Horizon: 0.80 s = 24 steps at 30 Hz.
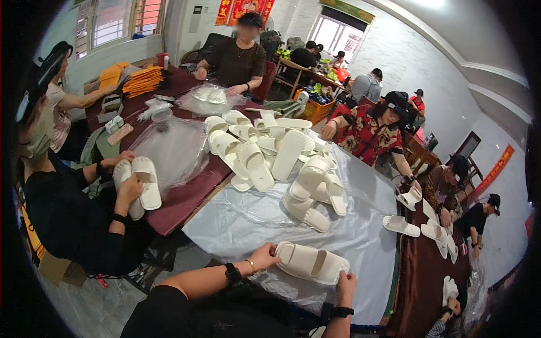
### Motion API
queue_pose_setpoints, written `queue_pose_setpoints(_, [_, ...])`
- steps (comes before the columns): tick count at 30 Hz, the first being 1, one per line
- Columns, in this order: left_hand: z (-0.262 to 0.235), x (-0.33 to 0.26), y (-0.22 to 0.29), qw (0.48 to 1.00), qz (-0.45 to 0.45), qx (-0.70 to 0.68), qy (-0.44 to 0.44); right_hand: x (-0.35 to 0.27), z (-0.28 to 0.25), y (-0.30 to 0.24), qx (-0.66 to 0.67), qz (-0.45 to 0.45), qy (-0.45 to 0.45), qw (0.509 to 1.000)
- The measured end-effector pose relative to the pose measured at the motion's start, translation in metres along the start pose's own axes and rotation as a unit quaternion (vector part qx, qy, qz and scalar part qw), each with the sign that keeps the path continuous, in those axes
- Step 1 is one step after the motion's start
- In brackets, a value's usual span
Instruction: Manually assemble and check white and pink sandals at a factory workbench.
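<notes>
Just in front of one slide-sandal heap [288, 155], one cream slide [317, 265]; left hand [267, 257] and right hand [346, 286] clamp fingers on opposite ends, left forearm [200, 281] slanting inward.

Behind the slipper [304, 270], at one end of the grip, some fingers of the left hand [269, 257] are out of sight; at the other end, the right hand [346, 286] is partly covered too. The sole faces away, unseen. Just below the grip, a white piece [317, 332] is cut off by the lower edge (its kind cannot be told). Beyond the grip, the pile [262, 155] hides its lowest slippers; farther off, green things [332, 74] are too small to tell.
</notes>
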<state>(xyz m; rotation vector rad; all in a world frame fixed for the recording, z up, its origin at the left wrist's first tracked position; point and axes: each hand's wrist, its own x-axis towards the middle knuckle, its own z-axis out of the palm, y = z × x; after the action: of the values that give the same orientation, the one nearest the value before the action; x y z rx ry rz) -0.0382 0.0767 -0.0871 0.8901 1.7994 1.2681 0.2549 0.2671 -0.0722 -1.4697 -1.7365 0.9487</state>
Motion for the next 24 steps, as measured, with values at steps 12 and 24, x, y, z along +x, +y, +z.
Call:
queue_pose_setpoints(12, [-0.052, -0.012, 0.046, 0.962, 0.028, -0.242, 0.122, -0.035, -0.041, -0.050, 0.260, 0.102, -0.072, 0.957])
queue_pose_setpoints(24, [-0.124, 0.024, 0.034, 0.967, 0.024, -0.210, 0.142, 0.006, -0.111, -0.060, 0.098, 0.073, -0.149, 0.981])
